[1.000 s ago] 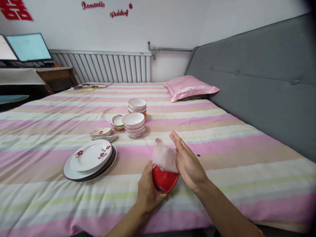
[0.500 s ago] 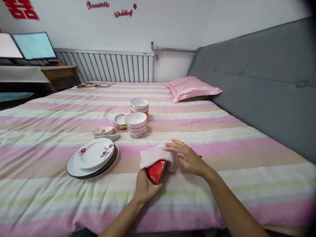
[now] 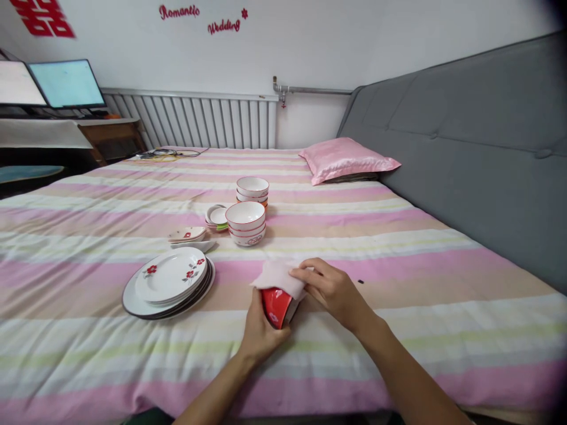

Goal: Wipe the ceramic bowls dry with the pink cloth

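Note:
Tilted on its side, a red bowl [image 3: 275,306] is gripped at its lower left by my left hand [image 3: 261,330], thumb at the near rim. A thin white cloth [image 3: 279,277] lies draped over the bowl's upper part and hides it there. My right hand [image 3: 330,290] pinches the cloth's right edge between thumb and fingers. Beyond the bowl stands a stack of white bowls [image 3: 246,223] with red rims, and another bowl stack [image 3: 252,190] behind it. To the left lies a stack of plates [image 3: 170,277] with red flowers on top.
Small dishes [image 3: 186,235] and little round bowls [image 3: 216,217] sit beyond the plates. A small black piece [image 3: 361,281] lies right of my right hand. A pink pillow [image 3: 348,159] rests against the grey headboard [image 3: 465,136]. Cables [image 3: 168,153] lie at the bed's far edge.
My right hand has closed from spread fingers into a pinch on the cloth. The cloth has shifted, leaving its right side less hanging. My left hand keeps its hold on the bowl.

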Demonstrator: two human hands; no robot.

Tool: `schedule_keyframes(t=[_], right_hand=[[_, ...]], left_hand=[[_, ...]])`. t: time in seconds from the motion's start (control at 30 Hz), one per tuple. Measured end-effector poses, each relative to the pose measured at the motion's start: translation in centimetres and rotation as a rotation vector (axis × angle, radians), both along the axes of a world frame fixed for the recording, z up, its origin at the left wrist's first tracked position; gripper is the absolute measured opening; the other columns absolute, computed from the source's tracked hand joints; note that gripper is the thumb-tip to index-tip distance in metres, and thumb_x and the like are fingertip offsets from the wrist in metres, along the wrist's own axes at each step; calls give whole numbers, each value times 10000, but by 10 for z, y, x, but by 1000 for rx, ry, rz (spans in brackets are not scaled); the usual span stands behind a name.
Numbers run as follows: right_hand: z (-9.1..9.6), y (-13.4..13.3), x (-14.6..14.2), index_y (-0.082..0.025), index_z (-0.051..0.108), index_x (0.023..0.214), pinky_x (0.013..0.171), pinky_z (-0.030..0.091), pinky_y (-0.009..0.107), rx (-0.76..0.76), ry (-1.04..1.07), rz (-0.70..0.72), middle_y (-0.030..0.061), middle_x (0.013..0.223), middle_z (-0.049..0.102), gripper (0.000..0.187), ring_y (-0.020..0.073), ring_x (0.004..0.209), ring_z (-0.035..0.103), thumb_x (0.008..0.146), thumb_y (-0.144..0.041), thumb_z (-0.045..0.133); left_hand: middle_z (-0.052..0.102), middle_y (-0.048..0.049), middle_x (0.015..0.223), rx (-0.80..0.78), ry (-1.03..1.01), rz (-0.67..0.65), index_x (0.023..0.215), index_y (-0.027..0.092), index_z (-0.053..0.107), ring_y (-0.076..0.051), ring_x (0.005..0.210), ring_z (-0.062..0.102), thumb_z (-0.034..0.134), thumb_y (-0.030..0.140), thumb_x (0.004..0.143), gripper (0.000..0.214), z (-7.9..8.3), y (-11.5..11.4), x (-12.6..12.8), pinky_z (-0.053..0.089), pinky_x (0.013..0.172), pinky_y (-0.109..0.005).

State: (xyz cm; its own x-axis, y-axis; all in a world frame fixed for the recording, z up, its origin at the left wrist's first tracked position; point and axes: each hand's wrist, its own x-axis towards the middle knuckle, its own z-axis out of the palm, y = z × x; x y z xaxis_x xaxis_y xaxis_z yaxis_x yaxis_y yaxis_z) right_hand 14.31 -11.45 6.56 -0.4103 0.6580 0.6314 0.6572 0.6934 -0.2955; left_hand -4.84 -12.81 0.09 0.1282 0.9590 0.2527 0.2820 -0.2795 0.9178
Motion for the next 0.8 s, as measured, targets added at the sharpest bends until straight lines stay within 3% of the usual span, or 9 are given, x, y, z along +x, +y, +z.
schedule_keyframes(t=[0.23, 0.4, 0.53, 0.67, 0.73, 0.8], right_hand=[[15, -11, 2, -203, 646, 1055, 669, 526, 267, -99, 46, -7, 50, 908, 648, 251, 159, 767, 629, 862, -81, 542], [20, -11, 1, -204, 645, 1002, 687, 502, 305, -58, -34, -37, 46, 885, 664, 201, 202, 832, 595, 821, -120, 631], [15, -7, -6, -187, 644, 1037, 713, 497, 369, 25, -170, -102, 71, 870, 642, 266, 235, 826, 566, 777, -131, 663], [7, -6, -18, -243, 609, 1202, 855, 493, 402, 185, -191, -93, 117, 1115, 619, 393, 256, 1039, 561, 839, -100, 559], [2, -7, -24, -277, 593, 1229, 953, 459, 411, 241, -221, -21, 92, 1265, 585, 383, 248, 1196, 506, 893, -117, 501], [-3, -7, -29, -278, 629, 1168, 978, 455, 399, 265, -245, 43, 48, 1267, 612, 305, 225, 1213, 514, 925, -163, 485]], left_hand=[[515, -38, 1021, 9, -5, -11, 1214, 180, 339, -197, 887, 513, 592, 105, 562, 703, 1, 0, 2, 453, 818, -341], [524, -49, 1056, 13, -11, -4, 1212, 179, 343, -215, 929, 524, 600, 107, 557, 708, 0, 1, 1, 449, 834, -346], [528, -56, 1062, 11, -9, -9, 1224, 174, 337, -225, 948, 528, 590, 106, 565, 709, -1, 0, 1, 450, 848, -357], [523, -54, 1076, 53, 30, -39, 1229, 183, 336, -226, 945, 533, 605, 95, 548, 738, -4, -2, 1, 458, 851, -364], [521, -48, 1067, 100, 53, -64, 1194, 187, 358, -221, 934, 537, 611, 86, 536, 712, -4, -2, 2, 465, 846, -362], [520, -48, 1070, 145, 59, -96, 1158, 189, 377, -225, 948, 540, 610, 84, 530, 678, -3, -3, 3, 467, 856, -366]])
